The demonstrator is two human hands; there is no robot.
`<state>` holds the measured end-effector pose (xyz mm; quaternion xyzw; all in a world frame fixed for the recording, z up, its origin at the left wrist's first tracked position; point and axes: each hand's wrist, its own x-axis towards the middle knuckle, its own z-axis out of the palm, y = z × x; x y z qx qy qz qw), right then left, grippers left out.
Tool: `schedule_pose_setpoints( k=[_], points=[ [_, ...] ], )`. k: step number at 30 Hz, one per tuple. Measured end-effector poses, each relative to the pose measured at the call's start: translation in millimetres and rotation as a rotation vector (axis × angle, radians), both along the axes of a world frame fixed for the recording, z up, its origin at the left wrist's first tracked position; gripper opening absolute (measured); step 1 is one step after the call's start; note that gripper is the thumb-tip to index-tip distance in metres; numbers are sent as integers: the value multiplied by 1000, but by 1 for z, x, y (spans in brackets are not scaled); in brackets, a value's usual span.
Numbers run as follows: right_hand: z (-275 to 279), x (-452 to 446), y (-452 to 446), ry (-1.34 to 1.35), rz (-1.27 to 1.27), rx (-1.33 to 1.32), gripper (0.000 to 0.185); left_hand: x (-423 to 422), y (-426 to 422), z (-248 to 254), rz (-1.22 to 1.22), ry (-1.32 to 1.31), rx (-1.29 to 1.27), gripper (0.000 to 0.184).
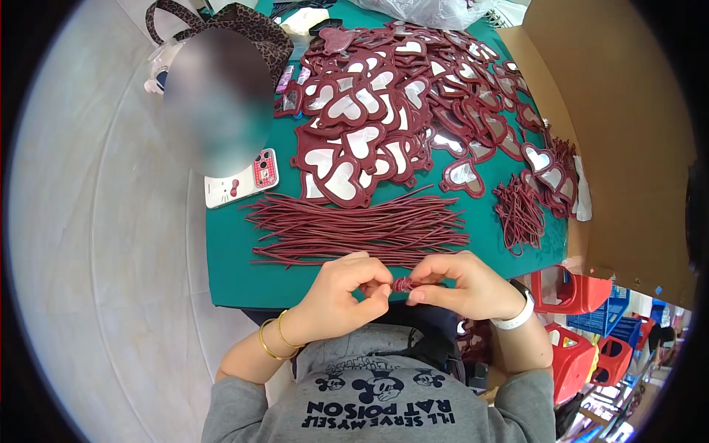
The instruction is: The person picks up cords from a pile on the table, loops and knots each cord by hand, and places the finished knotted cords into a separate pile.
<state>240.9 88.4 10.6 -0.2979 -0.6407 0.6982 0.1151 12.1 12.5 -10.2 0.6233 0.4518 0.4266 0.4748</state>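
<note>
Between my hands, just over the table's near edge, is a small knotted dark red cord (402, 284). The fingertips of my left hand (351, 288) pinch its left end, and my right hand (461, 284) pinches its right side with thumb and fingers. Right behind my hands, many straight dark red cords (354, 229) lie side by side on the green table (236, 273). A tangled bunch of looped cords (519, 214) lies to their right. Beyond the straight cords is a large pile of dark red heart-shaped pieces (362, 140) with pale heart centres.
A phone in a white and red case (240, 181) lies at the table's left edge. Behind it is a leopard-print bag (255, 37), beside a blurred area. Clear plastic (436, 11) lies at the far edge. Cardboard (605, 140) stands at the right, with red stools (569, 292) below.
</note>
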Motion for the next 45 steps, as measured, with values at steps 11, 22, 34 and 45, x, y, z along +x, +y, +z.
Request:
schedule_pose_setpoints(
  k=[11, 22, 34, 45],
  points=[
    [23, -11, -16, -217, -91, 383, 11, 0, 7, 8, -13, 106, 125, 8],
    [10, -3, 3, -17, 101, 809, 9, 2, 12, 13, -70, 249, 279, 6],
    [19, 0, -8, -109, 91, 436, 14, 4, 9, 6, -59, 177, 236, 6],
    [17, -2, -8, -23, 43, 405, 14, 2, 13, 5, -78, 91, 216, 6]
  ],
)
